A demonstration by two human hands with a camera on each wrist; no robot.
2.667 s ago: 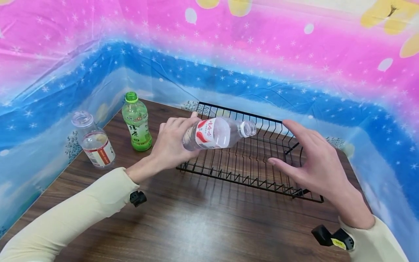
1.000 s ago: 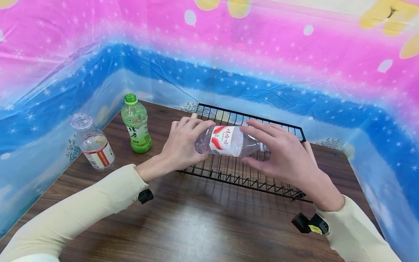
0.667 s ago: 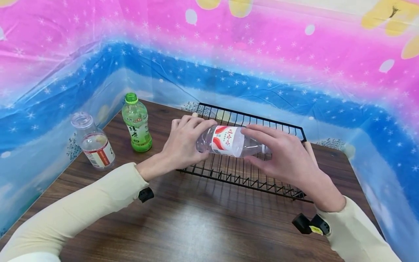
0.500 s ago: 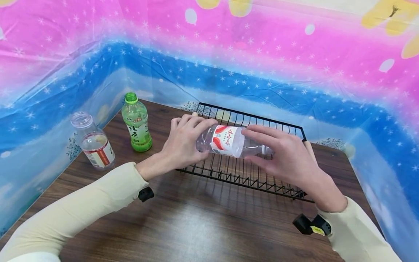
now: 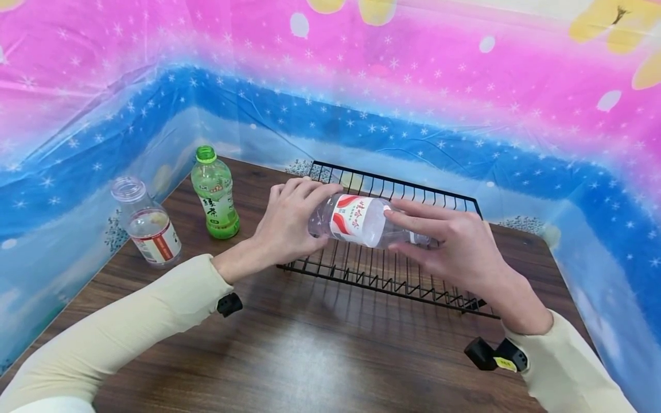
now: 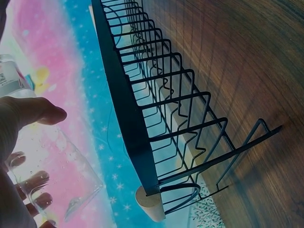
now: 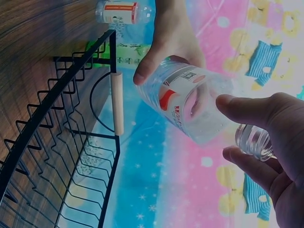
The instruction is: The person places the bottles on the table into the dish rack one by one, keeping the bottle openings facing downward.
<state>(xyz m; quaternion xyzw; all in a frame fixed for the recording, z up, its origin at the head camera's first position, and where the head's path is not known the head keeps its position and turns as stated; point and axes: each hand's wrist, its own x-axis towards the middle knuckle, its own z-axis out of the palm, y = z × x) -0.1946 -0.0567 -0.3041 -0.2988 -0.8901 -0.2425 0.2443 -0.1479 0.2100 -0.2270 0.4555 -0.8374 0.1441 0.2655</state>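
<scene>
A clear plastic bottle (image 5: 356, 221) with a red and white label lies sideways in the air over the black wire rack (image 5: 361, 281). My left hand (image 5: 289, 221) grips its base end, thumb below and fingers over the top. At the other end my right hand (image 5: 454, 244) has thumb and fingers around the shoulder and neck, partly hiding them. In the right wrist view the bottle's uncapped neck (image 7: 254, 141) shows between the right thumb and fingers. The base end, close to the left fingers, shows see-through in the left wrist view.
To the left stand a green tea bottle (image 5: 216, 198) and a clear bottle (image 5: 152, 229) with a red and white label, both uncapped. The rack has a wooden handle (image 7: 117, 104). A patterned cloth (image 5: 330, 115) hangs behind the wooden table (image 5: 289, 355).
Since the oldest frame the right hand has come in from the right onto the bottle's neck end. Lately the right hand has shifted slightly right along the bottle; the left hand keeps its grip.
</scene>
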